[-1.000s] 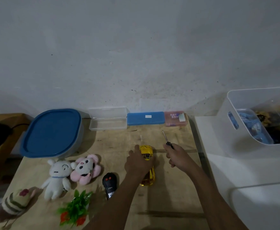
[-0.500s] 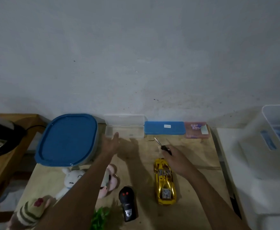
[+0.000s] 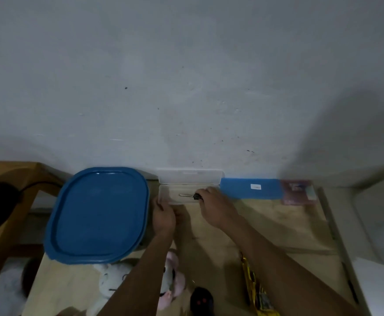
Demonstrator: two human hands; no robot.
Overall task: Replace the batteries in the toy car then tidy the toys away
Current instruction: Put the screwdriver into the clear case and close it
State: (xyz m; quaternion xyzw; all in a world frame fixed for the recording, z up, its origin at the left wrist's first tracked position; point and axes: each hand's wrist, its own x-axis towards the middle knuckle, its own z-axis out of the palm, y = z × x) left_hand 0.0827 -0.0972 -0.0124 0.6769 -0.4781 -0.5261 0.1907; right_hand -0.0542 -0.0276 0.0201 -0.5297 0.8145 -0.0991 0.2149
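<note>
The right hand [image 3: 218,208], gripping the screwdriver [image 3: 187,195], has swung it into the clear case [image 3: 167,195]. The left hand [image 3: 163,215] now holds that case's corner. Tool work looks finished.

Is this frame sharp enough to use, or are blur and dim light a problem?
Head view: dim overall, colours muddy; right side smeared by motion, the pink box and white bin soft; centre sharper, the screwdriver in the right hand readable over the clear case; wide-angle bending at the edges.
</note>
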